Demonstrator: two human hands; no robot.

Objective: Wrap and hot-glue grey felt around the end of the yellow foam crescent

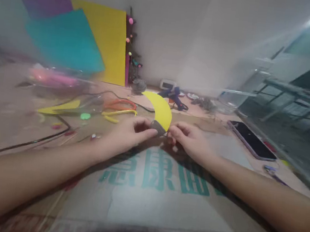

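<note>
A yellow crescent-shaped piece (160, 109) with a dark grey lower end stands raised above the table, its curve bulging to the right. My left hand (139, 131) pinches the grey end between thumb and fingers. Close against the crescent's lower right edge is my right hand (183, 136), its fingertips pressed together; whatever is between them is too small and blurred to make out. Below both hands lies a pale sheet with large green characters (159, 169). Behind the crescent rests a dark blue glue gun (174, 96).
Left are an orange loop (121, 104), a yellow bent strip (118, 114), a black cord (33, 141) and a green scrap (85, 116). Yellow (107, 42), teal (65, 41) and purple (44, 2) sheets lean at the wall. A phone (250, 140) lies right, near the table edge.
</note>
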